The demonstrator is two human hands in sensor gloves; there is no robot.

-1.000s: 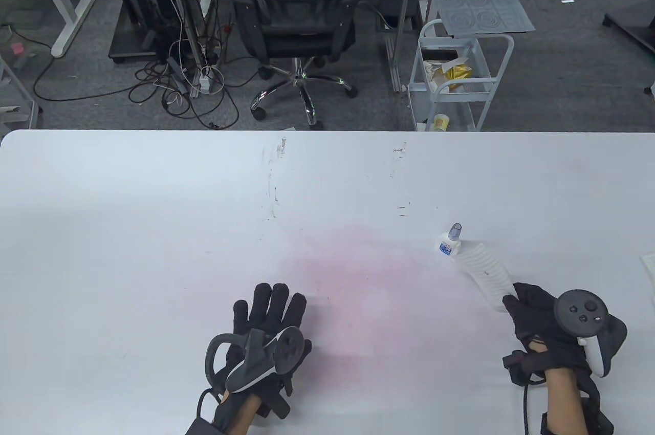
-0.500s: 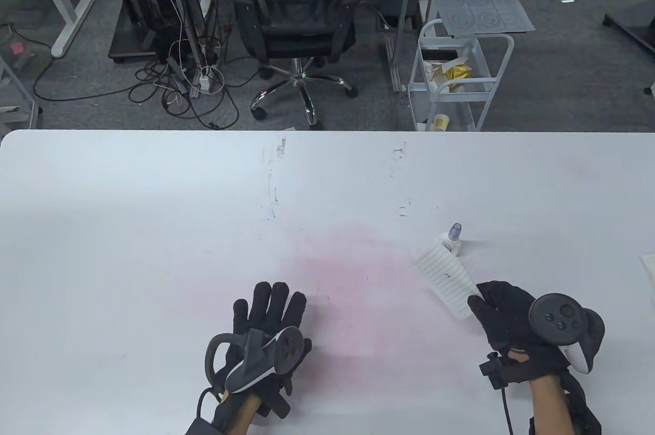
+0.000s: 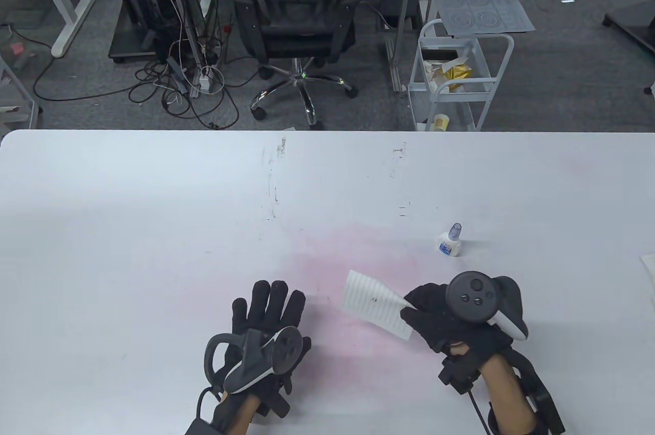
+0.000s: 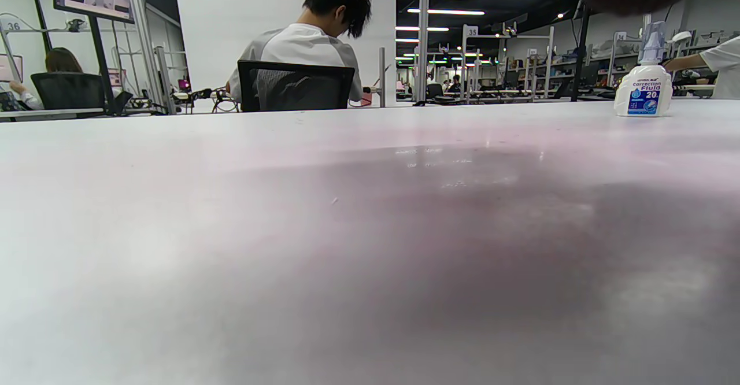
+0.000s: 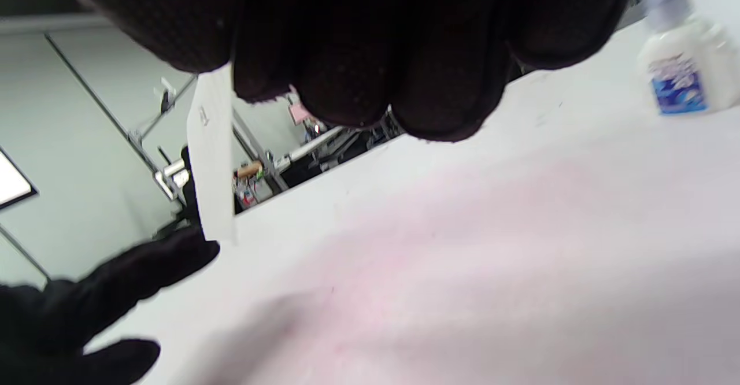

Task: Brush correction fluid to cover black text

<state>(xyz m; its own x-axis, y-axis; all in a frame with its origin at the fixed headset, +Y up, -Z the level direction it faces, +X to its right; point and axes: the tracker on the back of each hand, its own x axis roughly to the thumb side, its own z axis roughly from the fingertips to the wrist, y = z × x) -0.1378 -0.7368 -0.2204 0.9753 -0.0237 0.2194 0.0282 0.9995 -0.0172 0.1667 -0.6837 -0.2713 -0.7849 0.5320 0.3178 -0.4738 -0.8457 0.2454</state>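
My right hand grips a lined white paper slip by its right end and holds it above the table's pink-stained middle; a small black mark shows on the slip. The slip also shows edge-on in the right wrist view below my curled fingers. The small white correction fluid bottle with a blue cap stands upright behind my right hand; it shows in the left wrist view and the right wrist view. My left hand rests flat on the table, fingers spread, holding nothing.
The white table has a pink stain in the middle and scuff marks farther back. A white paper edge lies at the right border. An office chair and a wire cart stand beyond the far edge.
My right hand has carried the paper slip leftward from beside the bottle toward the table's middle. The bottle and my left hand have not moved.
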